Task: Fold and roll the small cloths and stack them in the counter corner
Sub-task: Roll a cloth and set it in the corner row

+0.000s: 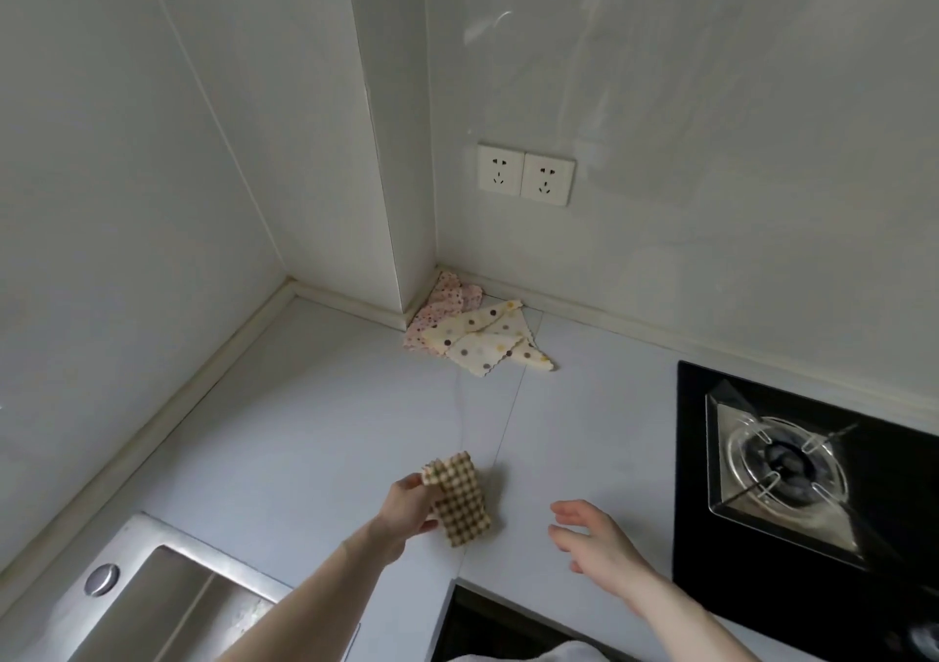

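My left grip (406,511) pinched the brown-checked folded cloth (460,499) above the pale bench (305,432); my right grip (594,534) hovered, fingers spread.

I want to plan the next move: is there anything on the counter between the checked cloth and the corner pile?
Nothing visible. The left hand holds the checked cloth, and only bare counter lies between it and the dotted cloths in the corner.
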